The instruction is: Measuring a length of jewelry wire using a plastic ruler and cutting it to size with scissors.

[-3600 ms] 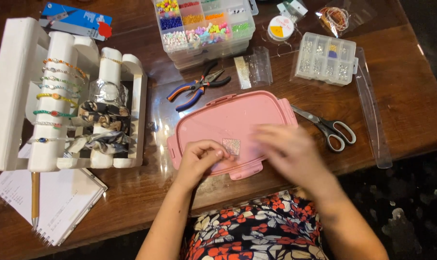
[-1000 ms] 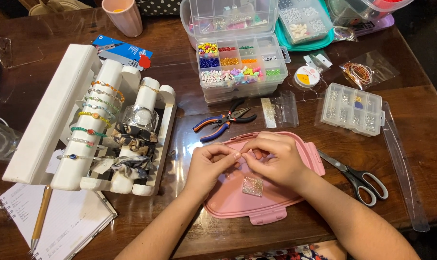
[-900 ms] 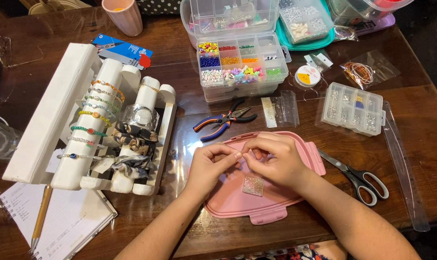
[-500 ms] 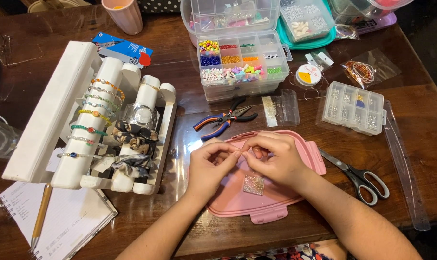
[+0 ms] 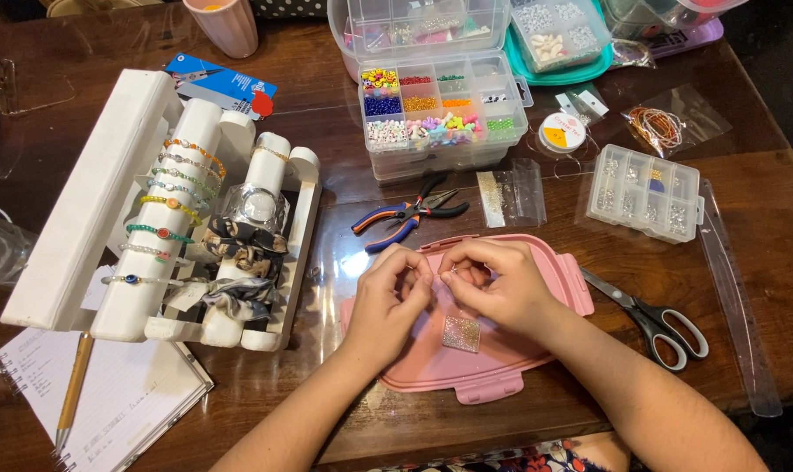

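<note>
The left hand [image 5: 394, 293] and the right hand [image 5: 499, 284] meet over the pink lid [image 5: 492, 367] near the front edge of the desk [image 5: 763, 218], fingertips pinched together on something too small to make out — likely a bead or a thin cord, though I cannot tell which. Both hands are closed in a fine pinch, touching each other at the tips.

Just below them on the lid lies a small glittery square packet [image 5: 461, 333], untouched. Beyond the hands, toward the middle of the desk, lie the pliers [image 5: 409, 212]; the scissors [image 5: 654, 316] rest just right of the lid.

Judging by progress: the white display stand [image 5: 134, 210] at the left side already carries several finished beaded bracelets [image 5: 173, 188], so earlier pieces look complete. The piece in hand seems at an early stage — no strung length shows between the fingers. The open bead box [image 5: 444, 109] at the far edge holds plenty of beads.
</note>
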